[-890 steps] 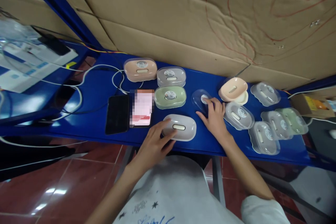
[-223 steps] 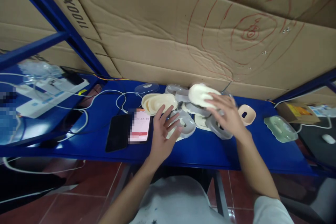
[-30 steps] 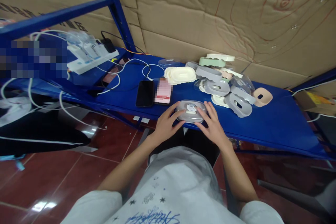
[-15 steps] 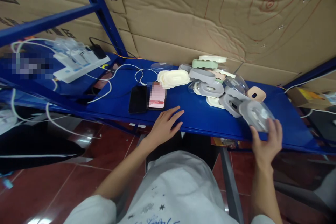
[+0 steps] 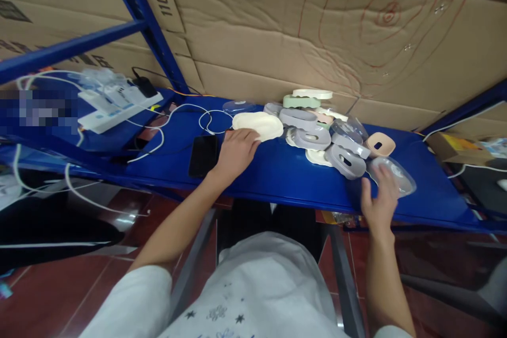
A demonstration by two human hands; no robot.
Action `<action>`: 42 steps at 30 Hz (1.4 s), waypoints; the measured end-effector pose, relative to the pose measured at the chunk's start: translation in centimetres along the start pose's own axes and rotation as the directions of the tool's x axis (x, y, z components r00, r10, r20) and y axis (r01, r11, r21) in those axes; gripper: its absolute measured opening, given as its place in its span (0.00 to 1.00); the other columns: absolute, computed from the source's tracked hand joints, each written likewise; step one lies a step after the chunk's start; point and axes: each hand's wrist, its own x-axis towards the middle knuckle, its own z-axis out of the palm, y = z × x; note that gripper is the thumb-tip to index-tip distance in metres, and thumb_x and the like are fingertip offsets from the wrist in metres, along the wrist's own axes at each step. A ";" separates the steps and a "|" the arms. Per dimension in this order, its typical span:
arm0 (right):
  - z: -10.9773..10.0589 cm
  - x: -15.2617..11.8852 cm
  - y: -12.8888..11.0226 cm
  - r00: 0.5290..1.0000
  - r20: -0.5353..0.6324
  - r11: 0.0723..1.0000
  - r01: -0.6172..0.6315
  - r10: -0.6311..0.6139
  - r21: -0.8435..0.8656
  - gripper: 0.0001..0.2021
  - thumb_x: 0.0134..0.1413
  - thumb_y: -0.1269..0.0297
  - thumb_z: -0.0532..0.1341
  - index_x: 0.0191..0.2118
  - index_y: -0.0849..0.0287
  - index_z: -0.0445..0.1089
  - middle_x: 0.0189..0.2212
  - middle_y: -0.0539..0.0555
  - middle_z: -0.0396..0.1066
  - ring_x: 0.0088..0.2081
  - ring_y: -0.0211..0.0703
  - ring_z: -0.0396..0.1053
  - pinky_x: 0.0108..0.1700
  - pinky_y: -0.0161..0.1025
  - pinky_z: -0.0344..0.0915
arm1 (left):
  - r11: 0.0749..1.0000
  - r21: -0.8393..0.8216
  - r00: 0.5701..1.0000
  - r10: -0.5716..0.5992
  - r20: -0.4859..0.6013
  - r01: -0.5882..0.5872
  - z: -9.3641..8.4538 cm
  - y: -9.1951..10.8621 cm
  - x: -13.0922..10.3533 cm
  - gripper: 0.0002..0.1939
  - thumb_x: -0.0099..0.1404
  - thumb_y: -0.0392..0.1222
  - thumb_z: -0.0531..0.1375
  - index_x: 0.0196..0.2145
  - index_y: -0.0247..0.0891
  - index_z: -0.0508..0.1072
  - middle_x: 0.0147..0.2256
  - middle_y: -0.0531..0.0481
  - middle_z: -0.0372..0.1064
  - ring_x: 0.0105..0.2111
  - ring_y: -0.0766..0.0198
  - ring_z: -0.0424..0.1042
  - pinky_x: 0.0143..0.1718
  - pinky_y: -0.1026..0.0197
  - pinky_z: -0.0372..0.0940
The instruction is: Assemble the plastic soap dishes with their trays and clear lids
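My left hand [image 5: 236,154] reaches over the bench, its fingers closed on the near edge of a cream, wavy-edged oval dish [image 5: 263,123]. The hand hides the lit phone; a dark phone [image 5: 203,155] lies beside my wrist. My right hand [image 5: 381,195] is slightly blurred, with thumb and fingers apart, over the near left side of a clear plastic cover [image 5: 404,179]. Just left of that cover rests a grey oval part with a slot [image 5: 346,162]. Behind it sits a peach part with a dark slot [image 5: 381,144].
Grey, green [image 5: 301,101] and cream oval parts lie in a loose pile against the cardboard wall [image 5: 245,26]. White cables [image 5: 162,140] and a power strip [image 5: 119,111] occupy the left. A blue post [image 5: 146,26] rises there. The bench's front edge [image 5: 293,198] is near my lap.
My left hand has moved forward from the bench edge onto the cream dish. My right hand has released the grey part with its clear cover, and its fingers have spread.
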 end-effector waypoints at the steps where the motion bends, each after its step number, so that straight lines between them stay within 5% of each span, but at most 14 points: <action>1: 0.5 0.6 -1.2 0.998 0.047 0.999 0.032 -0.032 0.011 0.25 0.75 0.53 0.57 0.69 0.58 0.68 0.67 0.65 0.69 0.69 0.62 0.66 0.69 0.62 0.61 | 0.999 -0.027 0.999 0.021 -0.031 -0.022 -0.4 0.8 -1.4 0.12 0.79 0.40 0.57 0.51 0.35 0.78 0.51 0.38 0.80 0.54 0.45 0.78 0.57 0.43 0.70; 6: 3.1 2.5 -3.6 0.984 0.177 0.997 0.009 0.004 -0.078 0.20 0.75 0.54 0.57 0.59 0.60 0.77 0.52 0.63 0.81 0.54 0.58 0.77 0.60 0.55 0.65 | 0.954 -0.225 0.980 0.197 -0.027 -0.198 -1.3 4.3 -7.8 0.09 0.79 0.39 0.59 0.52 0.37 0.77 0.51 0.42 0.80 0.53 0.51 0.79 0.58 0.47 0.72; 11: 2.2 1.9 -6.3 0.986 0.146 0.994 0.070 -0.081 0.079 0.16 0.76 0.59 0.57 0.54 0.58 0.79 0.47 0.60 0.82 0.49 0.52 0.78 0.56 0.50 0.65 | 0.871 -0.427 0.956 0.290 0.049 -0.242 0.4 4.9 -10.5 0.09 0.78 0.37 0.60 0.52 0.41 0.77 0.55 0.43 0.78 0.58 0.54 0.77 0.62 0.47 0.73; 15: 1.1 1.0 -11.0 0.948 0.171 0.921 0.202 -0.270 0.332 0.13 0.74 0.64 0.58 0.57 0.53 0.77 0.48 0.57 0.83 0.50 0.50 0.79 0.59 0.52 0.66 | 0.872 -0.468 0.981 0.187 0.047 -0.144 1.7 4.5 -11.0 0.25 0.76 0.38 0.63 0.68 0.46 0.67 0.72 0.36 0.58 0.70 0.48 0.66 0.65 0.43 0.72; 18: 1.6 0.3 -14.2 0.874 0.266 0.850 0.254 -0.406 0.462 0.16 0.74 0.66 0.58 0.61 0.49 0.76 0.51 0.55 0.82 0.52 0.50 0.79 0.64 0.56 0.65 | 0.878 -0.461 0.985 0.166 0.040 -0.129 1.8 4.3 -11.1 0.37 0.74 0.40 0.66 0.75 0.53 0.58 0.78 0.37 0.45 0.75 0.44 0.57 0.68 0.38 0.68; 23: 3.0 -1.0 -17.3 0.757 0.339 0.768 0.317 -0.559 0.557 0.21 0.76 0.64 0.58 0.69 0.49 0.68 0.62 0.56 0.76 0.64 0.48 0.73 0.72 0.59 0.60 | 0.868 -0.450 0.968 0.250 0.032 -0.209 1.7 4.1 -11.0 0.26 0.77 0.37 0.63 0.69 0.48 0.67 0.70 0.41 0.65 0.75 0.48 0.57 0.71 0.38 0.65; 28: 3.0 -0.2 -15.4 0.760 0.307 0.732 0.306 -0.573 0.609 0.22 0.75 0.67 0.58 0.70 0.52 0.67 0.65 0.56 0.73 0.69 0.47 0.67 0.72 0.55 0.63 | 0.864 -0.460 0.968 0.247 0.030 -0.206 1.8 4.1 -10.9 0.19 0.77 0.38 0.62 0.64 0.44 0.73 0.65 0.43 0.71 0.73 0.50 0.61 0.70 0.39 0.67; 32: 2.8 3.6 -9.9 0.915 0.220 0.879 0.222 -0.337 0.423 0.18 0.75 0.66 0.56 0.64 0.53 0.74 0.61 0.58 0.77 0.66 0.53 0.71 0.68 0.59 0.65 | 0.864 -0.460 0.971 0.239 0.014 -0.205 1.7 4.4 -10.9 0.16 0.77 0.38 0.63 0.60 0.41 0.74 0.64 0.42 0.72 0.74 0.50 0.60 0.70 0.39 0.67; 34: 3.4 5.9 -8.3 0.939 0.203 0.928 0.207 -0.278 0.311 0.18 0.76 0.65 0.55 0.64 0.54 0.74 0.60 0.59 0.77 0.64 0.55 0.72 0.67 0.60 0.66 | 0.861 -0.467 0.973 0.232 0.010 -0.200 1.6 4.5 -10.9 0.16 0.76 0.37 0.63 0.60 0.42 0.74 0.64 0.42 0.72 0.73 0.49 0.60 0.70 0.39 0.68; 36: 4.6 8.0 -8.5 0.895 0.251 0.914 0.298 -0.368 0.275 0.19 0.76 0.64 0.55 0.66 0.54 0.72 0.63 0.59 0.75 0.65 0.56 0.71 0.66 0.59 0.66 | 0.858 -0.475 0.975 0.222 0.002 -0.195 1.6 4.6 -10.8 0.16 0.76 0.37 0.63 0.60 0.43 0.75 0.63 0.42 0.72 0.73 0.49 0.61 0.69 0.38 0.68; 40: 8.3 10.8 -12.4 0.715 0.367 0.803 0.545 -0.596 0.242 0.22 0.75 0.68 0.55 0.69 0.57 0.68 0.67 0.61 0.70 0.68 0.57 0.65 0.69 0.59 0.60 | 0.856 -0.481 0.976 0.216 -0.006 -0.192 1.5 4.6 -10.8 0.16 0.76 0.37 0.63 0.60 0.42 0.75 0.63 0.41 0.72 0.73 0.48 0.61 0.69 0.38 0.68; 42: 9.9 12.0 -13.7 0.684 0.396 0.784 0.590 -0.612 0.194 0.22 0.74 0.70 0.54 0.68 0.59 0.68 0.63 0.63 0.73 0.63 0.56 0.68 0.69 0.60 0.58 | 0.852 -0.489 0.977 0.215 0.004 -0.185 1.4 4.5 -10.8 0.16 0.76 0.37 0.63 0.60 0.43 0.75 0.63 0.41 0.72 0.73 0.48 0.61 0.69 0.37 0.68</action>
